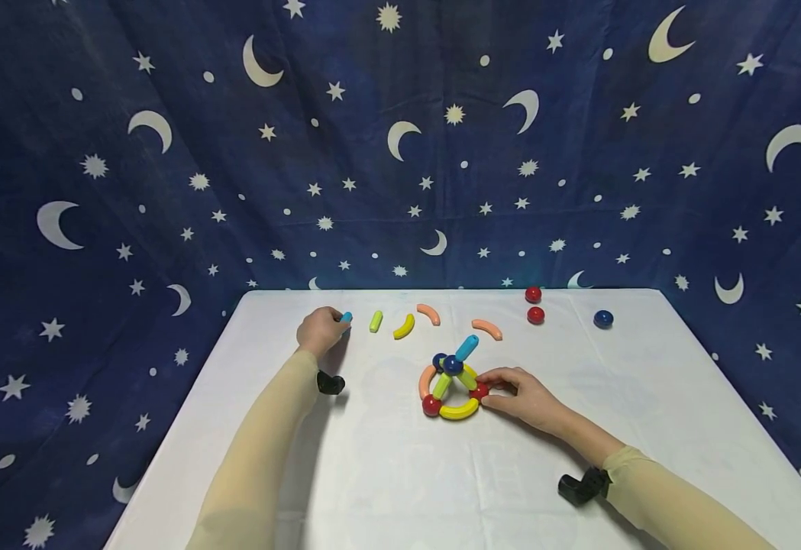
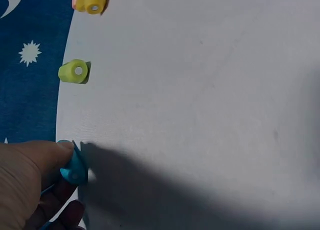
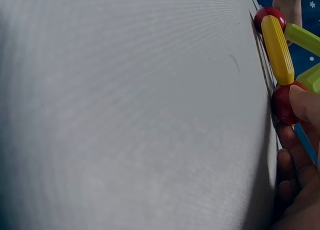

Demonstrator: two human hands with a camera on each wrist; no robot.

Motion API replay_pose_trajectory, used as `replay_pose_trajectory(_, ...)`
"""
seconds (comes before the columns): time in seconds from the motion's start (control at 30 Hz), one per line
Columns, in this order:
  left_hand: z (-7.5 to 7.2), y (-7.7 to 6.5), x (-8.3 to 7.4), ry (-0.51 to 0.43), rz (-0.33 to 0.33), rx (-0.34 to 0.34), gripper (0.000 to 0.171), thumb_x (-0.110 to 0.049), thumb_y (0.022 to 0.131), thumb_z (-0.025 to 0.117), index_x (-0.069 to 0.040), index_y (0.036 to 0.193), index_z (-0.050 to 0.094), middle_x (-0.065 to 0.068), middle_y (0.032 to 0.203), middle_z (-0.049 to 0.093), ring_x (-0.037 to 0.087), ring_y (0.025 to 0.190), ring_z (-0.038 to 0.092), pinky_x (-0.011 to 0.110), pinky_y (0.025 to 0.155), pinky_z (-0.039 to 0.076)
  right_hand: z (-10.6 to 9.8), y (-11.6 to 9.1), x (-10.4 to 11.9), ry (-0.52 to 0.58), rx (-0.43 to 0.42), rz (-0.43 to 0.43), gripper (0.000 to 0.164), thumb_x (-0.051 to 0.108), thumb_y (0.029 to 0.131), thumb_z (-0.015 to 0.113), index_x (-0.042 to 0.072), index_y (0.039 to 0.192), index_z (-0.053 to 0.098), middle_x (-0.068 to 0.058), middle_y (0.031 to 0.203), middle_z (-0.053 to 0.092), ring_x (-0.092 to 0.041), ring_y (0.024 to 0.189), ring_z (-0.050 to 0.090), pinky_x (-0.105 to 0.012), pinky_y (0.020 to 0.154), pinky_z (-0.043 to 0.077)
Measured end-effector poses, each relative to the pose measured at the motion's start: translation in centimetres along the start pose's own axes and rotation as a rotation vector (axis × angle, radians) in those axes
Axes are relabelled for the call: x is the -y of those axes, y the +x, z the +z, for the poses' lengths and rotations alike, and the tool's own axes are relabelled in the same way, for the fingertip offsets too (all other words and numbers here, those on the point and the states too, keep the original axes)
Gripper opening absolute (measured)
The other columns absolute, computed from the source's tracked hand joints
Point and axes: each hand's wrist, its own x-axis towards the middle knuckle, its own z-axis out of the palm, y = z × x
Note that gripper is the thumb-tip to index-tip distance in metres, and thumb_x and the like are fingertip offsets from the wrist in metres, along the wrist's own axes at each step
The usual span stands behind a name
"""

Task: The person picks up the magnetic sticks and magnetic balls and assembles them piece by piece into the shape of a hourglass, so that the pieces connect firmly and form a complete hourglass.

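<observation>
My left hand (image 1: 321, 330) pinches a light blue magnetic rod (image 2: 75, 167) between thumb and fingers at the back left of the table. With thumb and fingertips, my right hand (image 1: 525, 397) grips a red ball (image 3: 285, 103) at the right corner of a small magnetic construction. That construction has another red ball (image 1: 431, 406) at its front left, a curved yellow rod (image 1: 459, 411) along its front and a curved salmon rod (image 1: 427, 380) on its left. Green rods (image 1: 444, 385) rise to a dark blue ball (image 1: 453, 365), from which a light blue rod (image 1: 467, 347) sticks up.
Behind the construction lie a straight green rod (image 1: 376, 321), a curved yellow rod (image 1: 404, 327) and two curved salmon rods (image 1: 428, 314). Two red balls (image 1: 535, 315) and a dark blue ball (image 1: 603, 318) are at the back right. A starry curtain (image 1: 400, 191) hangs beyond the white table (image 1: 373, 473).
</observation>
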Motion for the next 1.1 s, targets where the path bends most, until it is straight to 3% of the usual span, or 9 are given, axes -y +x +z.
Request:
replay_pose_trajectory(0.23, -0.3, -0.3, 0.5, 0.162, 0.064, -0.02, 0.034, -0.03, 0.097, 0.069, -0.007, 0.121, 0.074, 0.011, 0.114, 0.073, 0.036, 0.104, 0.066, 0.052, 0.093, 0.048, 0.0, -0.1, 0.1, 0.033, 0.004, -0.017, 0.039, 0.036, 0.09, 0.081, 0.021, 0.125, 0.071, 0.001, 0.12, 0.064, -0.021, 0.116, 0.054, -0.047, 0.103, 0.045)
replay_pose_trajectory(0.37, -0.7, -0.8, 0.7, 0.147, 0.088, -0.003, 0.036, -0.03, 0.097, 0.069, -0.007, 0.124, 0.073, 0.009, 0.109, 0.074, 0.033, 0.1, 0.065, 0.05, 0.09, 0.048, 0.0, -0.1, 0.1, 0.028, 0.005, -0.013, 0.04, 0.036, 0.09, 0.08, 0.02, 0.125, 0.071, 0.001, 0.122, 0.064, -0.022, 0.117, 0.054, -0.047, 0.104, 0.044)
replay_pose_trajectory(0.47, -1.1, -1.4, 0.5, 0.03, 0.118, -0.006, 0.037, -0.03, 0.097, 0.068, -0.008, 0.127, 0.07, 0.009, 0.111, 0.073, 0.03, 0.1, 0.065, 0.048, 0.088, 0.048, 0.0, 0.0, 0.2, 0.027, 0.002, 0.005, 0.041, 0.037, 0.09, 0.08, 0.02, 0.125, 0.071, 0.001, 0.122, 0.064, -0.022, 0.117, 0.053, -0.047, 0.105, 0.044)
replay_pose_trajectory(0.57, -1.3, -2.1, -0.1, -0.154, 0.177, -0.002, 0.039, -0.03, 0.099, 0.068, -0.007, 0.129, 0.068, 0.01, 0.117, 0.072, 0.029, 0.104, 0.066, 0.046, 0.088, 0.05, 0.1, 0.0, 0.3, 0.022, -0.004, 0.018, 0.041, 0.038, 0.09, 0.08, 0.019, 0.125, 0.071, 0.0, 0.122, 0.064, -0.024, 0.117, 0.053, -0.048, 0.105, 0.044)
replay_pose_trajectory(0.73, -0.6, -3.5, -2.3, -0.459, 0.284, 0.067, 0.039, -0.03, 0.098, 0.069, -0.005, 0.128, 0.066, 0.009, 0.115, 0.072, 0.026, 0.109, 0.066, 0.043, 0.093, 0.052, 0.0, 0.0, 0.3, 0.019, -0.011, 0.026, 0.041, 0.038, 0.09, 0.08, 0.019, 0.125, 0.071, 0.0, 0.123, 0.064, -0.024, 0.117, 0.053, -0.049, 0.105, 0.044)
replay_pose_trajectory(0.93, 1.0, -5.8, -5.2, -0.64, 0.395, 0.188, 0.034, -0.027, 0.096, 0.074, -0.006, 0.121, 0.067, 0.003, 0.109, 0.072, 0.021, 0.104, 0.065, 0.039, 0.09, 0.053, 0.1, 0.0, 0.3, 0.025, -0.008, 0.019, 0.041, 0.037, 0.09, 0.08, 0.018, 0.125, 0.071, 0.001, 0.122, 0.065, -0.023, 0.117, 0.053, -0.047, 0.105, 0.045)
replay_pose_trajectory(1.1, 2.1, -7.9, -6.9, -0.745, 0.422, 0.288, 0.031, -0.024, 0.094, 0.075, -0.007, 0.118, 0.065, 0.004, 0.109, 0.071, 0.02, 0.102, 0.064, 0.034, 0.086, 0.05, 0.1, 0.0, 0.3, 0.027, -0.005, 0.003, 0.04, 0.035, 0.09, 0.08, 0.018, 0.125, 0.071, 0.001, 0.121, 0.065, -0.022, 0.116, 0.054, -0.046, 0.105, 0.045)
